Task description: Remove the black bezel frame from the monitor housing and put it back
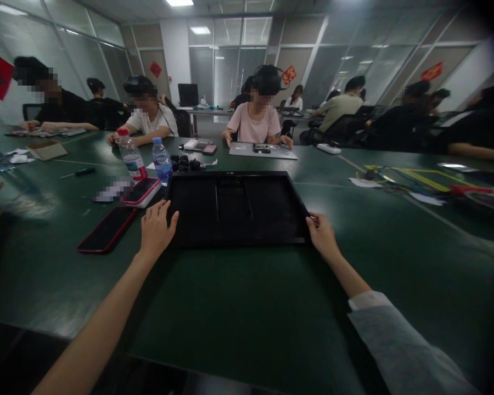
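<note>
A black, shallow rectangular shell with a raised rim, which looks like a monitor casing (271, 211), lies flat on the green table (239, 307) in front of me. Two thin raised lines frame a recess in its middle, and a small light mark sits on its far rim. My left hand (157, 227) grips the left edge, thumb on the near side and fingers bent over the rim. At the opposite edge, the right rim is pinched by my right hand (323, 236), its fingertips partly hidden.
Left of the casing lie a red-edged phone (107, 230), a pink-edged phone (142, 192) and two bottles, one red-capped (132, 156), one blue-capped (162, 162). Yellow cables (420, 178) lie right. Across the table, a person in pink (257, 118) handles a grey panel (263, 152).
</note>
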The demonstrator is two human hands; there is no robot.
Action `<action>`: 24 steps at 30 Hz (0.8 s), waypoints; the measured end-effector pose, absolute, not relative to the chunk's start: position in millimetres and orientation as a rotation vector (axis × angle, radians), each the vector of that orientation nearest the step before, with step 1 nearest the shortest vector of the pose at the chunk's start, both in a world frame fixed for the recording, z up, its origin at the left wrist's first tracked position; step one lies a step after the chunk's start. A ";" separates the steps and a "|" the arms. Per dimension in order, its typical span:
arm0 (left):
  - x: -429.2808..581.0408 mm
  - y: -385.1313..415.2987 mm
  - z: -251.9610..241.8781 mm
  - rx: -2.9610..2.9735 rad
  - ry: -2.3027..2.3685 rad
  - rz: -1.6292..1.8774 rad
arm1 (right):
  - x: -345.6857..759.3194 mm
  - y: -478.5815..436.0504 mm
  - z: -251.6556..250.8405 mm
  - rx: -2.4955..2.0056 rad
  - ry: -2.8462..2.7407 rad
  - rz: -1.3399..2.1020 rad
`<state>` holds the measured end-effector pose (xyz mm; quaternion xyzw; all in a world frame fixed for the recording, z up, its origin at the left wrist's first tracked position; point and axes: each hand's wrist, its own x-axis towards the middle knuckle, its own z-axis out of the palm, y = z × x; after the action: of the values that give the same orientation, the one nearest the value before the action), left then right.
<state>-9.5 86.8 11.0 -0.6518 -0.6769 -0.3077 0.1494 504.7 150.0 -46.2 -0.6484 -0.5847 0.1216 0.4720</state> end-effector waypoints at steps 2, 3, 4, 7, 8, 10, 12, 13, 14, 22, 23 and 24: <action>-4.3 84.9 10.5 -1.948 -1.871 -0.849 | 505.2 150.7 -48.0 -1.575 -1.434 0.296; -2.1 84.2 10.3 -1.981 -1.844 -0.834 | 505.6 151.3 -49.0 -1.571 -1.434 0.294; 0.0 83.4 10.1 -2.007 -1.825 -0.824 | 506.1 152.0 -50.1 -1.570 -1.436 0.294; 5.8 80.7 10.3 -2.056 -1.800 -0.811 | 506.6 153.3 -51.4 -1.570 -1.451 0.288; 7.7 79.6 10.6 -2.069 -1.794 -0.809 | 506.1 152.8 -50.7 -1.571 -1.461 0.272; 10.8 77.6 11.2 -2.099 -1.774 -0.804 | 502.7 149.4 -46.6 -1.588 -1.485 0.177; 13.0 76.5 11.6 -2.123 -1.757 -0.792 | 495.2 142.1 -39.2 -1.627 -1.504 -0.011; 13.7 76.2 11.7 -2.130 -1.757 -0.780 | 489.7 137.3 -34.8 -1.646 -1.515 -0.120; 14.2 76.2 11.7 -2.131 -1.762 -0.767 | 483.1 131.9 -30.3 -1.660 -1.533 -0.220; 15.7 73.9 15.1 -2.147 -1.844 -0.677 | 420.9 98.3 -14.4 -1.572 -1.865 -0.326; 15.6 73.9 15.2 -2.154 -1.849 -0.679 | 416.2 96.9 -14.9 -1.560 -1.911 -0.309; 15.5 74.2 15.1 -2.160 -1.852 -0.682 | 412.8 96.1 -15.6 -1.554 -1.946 -0.298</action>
<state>15.5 74.2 15.1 -0.7339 -0.6294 -0.2316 0.1075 412.8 96.1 -15.6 -0.5886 -0.7374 -0.1130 0.3114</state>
